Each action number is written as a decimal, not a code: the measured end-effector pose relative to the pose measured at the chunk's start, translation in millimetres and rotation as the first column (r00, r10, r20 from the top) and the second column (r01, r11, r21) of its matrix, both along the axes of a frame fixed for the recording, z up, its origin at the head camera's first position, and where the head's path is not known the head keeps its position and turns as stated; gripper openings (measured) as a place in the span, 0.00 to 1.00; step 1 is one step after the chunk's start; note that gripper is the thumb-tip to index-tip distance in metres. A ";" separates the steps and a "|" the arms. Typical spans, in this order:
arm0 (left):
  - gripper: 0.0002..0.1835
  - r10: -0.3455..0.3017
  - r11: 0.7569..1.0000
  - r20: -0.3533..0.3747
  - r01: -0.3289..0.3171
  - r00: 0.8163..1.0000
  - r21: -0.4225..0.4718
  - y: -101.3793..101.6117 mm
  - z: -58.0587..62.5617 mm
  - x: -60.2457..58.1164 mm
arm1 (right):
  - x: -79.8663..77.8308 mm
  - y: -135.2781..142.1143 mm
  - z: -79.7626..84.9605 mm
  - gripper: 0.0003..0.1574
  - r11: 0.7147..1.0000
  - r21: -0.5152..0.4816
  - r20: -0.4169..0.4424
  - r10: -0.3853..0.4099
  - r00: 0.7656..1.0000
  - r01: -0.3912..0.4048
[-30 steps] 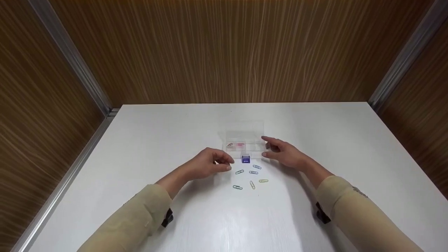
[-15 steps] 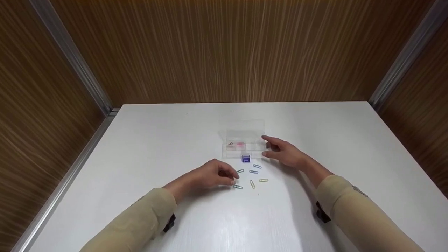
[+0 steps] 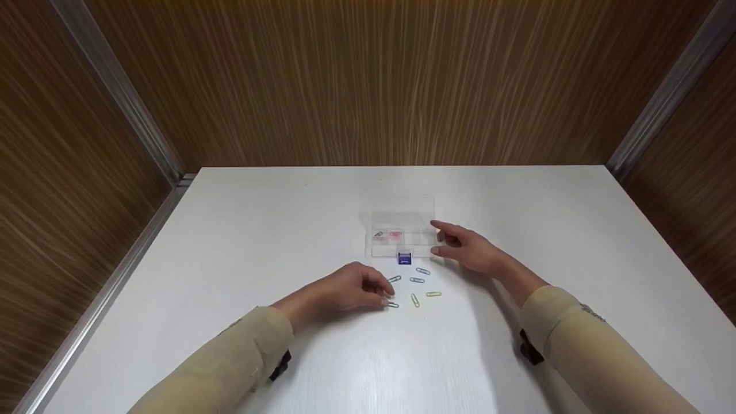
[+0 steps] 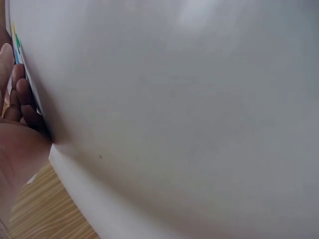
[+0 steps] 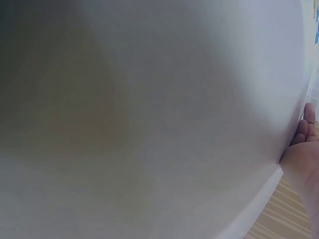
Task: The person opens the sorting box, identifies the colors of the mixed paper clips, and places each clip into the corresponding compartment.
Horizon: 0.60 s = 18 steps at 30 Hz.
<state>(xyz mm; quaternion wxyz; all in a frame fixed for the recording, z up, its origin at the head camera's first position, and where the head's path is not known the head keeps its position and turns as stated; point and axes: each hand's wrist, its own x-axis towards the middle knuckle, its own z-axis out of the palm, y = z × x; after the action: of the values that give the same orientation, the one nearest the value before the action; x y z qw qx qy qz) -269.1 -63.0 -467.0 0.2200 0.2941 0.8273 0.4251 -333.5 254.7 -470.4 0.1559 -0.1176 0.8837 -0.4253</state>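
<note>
Wood-grain walls (image 3: 368, 86), white table (image 3: 259, 207)

Setting: we list patterned brown panels on 3 sides of the table, with metal strips (image 3: 667, 83) at the corners.

Container: 1 clear box (image 3: 382, 252), compartmented, its transparent lid (image 3: 405, 204) raised at the back. We find it near the middle of the table. In its back row, at the left, lie a dark paper clip (image 3: 378, 234) and, just right of it, pink contents (image 3: 395, 234), too small to itemise. At the front edge: 1 purple piece (image 3: 405, 259).

Loose before the box, 6 items: 2 blue paper clips (image 3: 417, 280) nearest it; 1 upper green paper clip (image 3: 395, 278) to their left; 2 yellow paper clips (image 3: 415, 300) farther forward; 1 lower green paper clip (image 3: 393, 305) left of those.

Hands, 2: the left hand (image 3: 355, 287) has bent fingers, its thumb covering an end of the lower green paper clip; we cannot tell whether it pinches it. The right hand (image 3: 468, 251) lies unclenched at the box's right edge, thumb and forefinger spread apart, their tips seeming to touch it.

Clothing: 2 beige sleeves (image 3: 230, 351), cuffs turned back.
</note>
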 end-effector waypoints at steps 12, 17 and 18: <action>0.09 0.016 0.998 -0.030 -0.017 0.999 -0.058 2.0 2.3 0.8 | -0.5 -0.5 0.9 0.48 1.000 0.002 0.016 -0.014 1.000 0.014; 0.08 0.023 0.997 -0.039 -0.026 0.999 -0.067 2.2 2.5 2.4 | -1.7 0.7 -0.8 0.48 1.000 -0.016 -0.013 0.005 1.000 -0.005; 0.08 0.025 0.997 -0.040 -0.027 0.999 -0.066 2.2 2.3 2.6 | -1.9 0.9 -1.2 0.48 1.000 -0.018 -0.018 0.008 1.000 -0.009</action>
<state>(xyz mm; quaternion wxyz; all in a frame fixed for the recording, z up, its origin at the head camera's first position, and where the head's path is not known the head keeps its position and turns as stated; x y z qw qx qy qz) -266.4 -60.8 -464.7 0.2078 0.2842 0.8488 0.3944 -335.4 255.6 -471.6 0.1489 -0.1266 0.8806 -0.4317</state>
